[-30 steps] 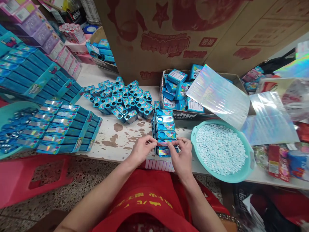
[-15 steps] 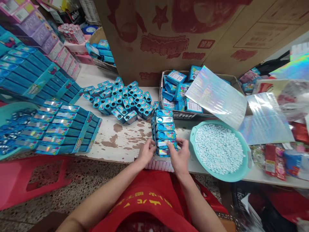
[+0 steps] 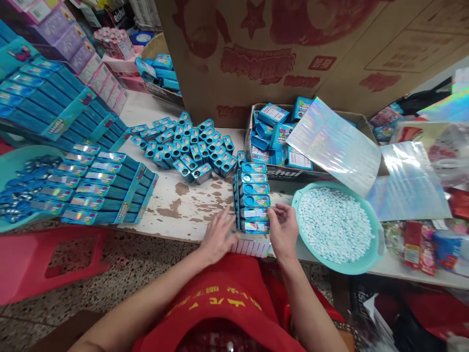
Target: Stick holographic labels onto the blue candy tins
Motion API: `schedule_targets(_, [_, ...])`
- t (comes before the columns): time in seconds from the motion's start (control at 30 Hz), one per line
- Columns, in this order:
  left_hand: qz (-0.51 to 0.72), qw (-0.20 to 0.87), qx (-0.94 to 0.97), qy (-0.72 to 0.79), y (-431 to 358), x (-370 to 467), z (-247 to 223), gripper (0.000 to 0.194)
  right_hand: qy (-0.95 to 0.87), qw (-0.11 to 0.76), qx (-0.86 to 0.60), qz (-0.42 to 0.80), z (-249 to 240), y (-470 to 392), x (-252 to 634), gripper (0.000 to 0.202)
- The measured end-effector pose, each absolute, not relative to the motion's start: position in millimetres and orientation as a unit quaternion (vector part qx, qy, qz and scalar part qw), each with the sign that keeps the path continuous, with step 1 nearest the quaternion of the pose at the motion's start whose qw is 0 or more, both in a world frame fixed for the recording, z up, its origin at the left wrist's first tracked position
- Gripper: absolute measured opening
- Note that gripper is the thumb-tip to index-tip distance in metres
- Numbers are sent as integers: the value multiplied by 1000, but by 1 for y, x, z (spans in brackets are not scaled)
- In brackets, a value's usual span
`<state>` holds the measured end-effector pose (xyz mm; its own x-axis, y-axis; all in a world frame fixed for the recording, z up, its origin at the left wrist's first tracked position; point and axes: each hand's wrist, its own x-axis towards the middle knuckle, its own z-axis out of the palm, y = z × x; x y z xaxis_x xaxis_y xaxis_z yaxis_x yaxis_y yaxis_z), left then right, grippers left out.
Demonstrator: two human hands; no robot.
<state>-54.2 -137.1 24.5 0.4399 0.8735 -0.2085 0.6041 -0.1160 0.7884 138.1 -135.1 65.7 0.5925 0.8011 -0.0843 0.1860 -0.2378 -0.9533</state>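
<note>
A row of blue candy tins (image 3: 255, 188) stands in a display box in front of me. Shiny sticker strips cover the tops of the two nearest tins; the others show round recesses. My left hand (image 3: 219, 234) is open at the row's near left corner, fingers stretched, thumb by a sheet of shiny sticker strips (image 3: 251, 248) at the table edge. At the right end of the near tins is my right hand (image 3: 285, 231), fingers loosely bent and apart, with nothing seen in it. I cannot tell whether its thumb touches a tin.
A turquoise basin (image 3: 377, 247) of pale candies stands right. Several loose tins (image 3: 190, 146) cluster behind left. Stacked filled display boxes (image 3: 106, 190) and a basin of blue pieces (image 3: 22, 190) are left. A carton (image 3: 293, 171) of tins with holographic sheets (image 3: 337, 146) stands behind.
My right thumb has lifted off the near tins and that hand has moved right. My left hand has opened and come down toward the sticker sheet. The view has shifted slightly.
</note>
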Motion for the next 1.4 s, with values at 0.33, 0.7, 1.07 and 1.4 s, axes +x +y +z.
schedule_targets(0.33, [79, 583, 613, 527, -150, -120, -32, 29, -552, 421, -659, 289, 17, -240, 100, 1])
schedule_targets(0.7, [74, 510, 635, 575, -147, -93, -47, 26, -769, 204, -591, 138, -61, -216, 65, 35])
schedule_targets(1.07, [67, 506, 623, 593, -147, -88, -52, 28, -801, 122, -574, 120, -69, -224, 65, 46])
schedule_targets(1.4, [34, 519, 628, 579, -138, -86, -50, 25, -793, 103, -589, 116, -77, -223, 62, 42])
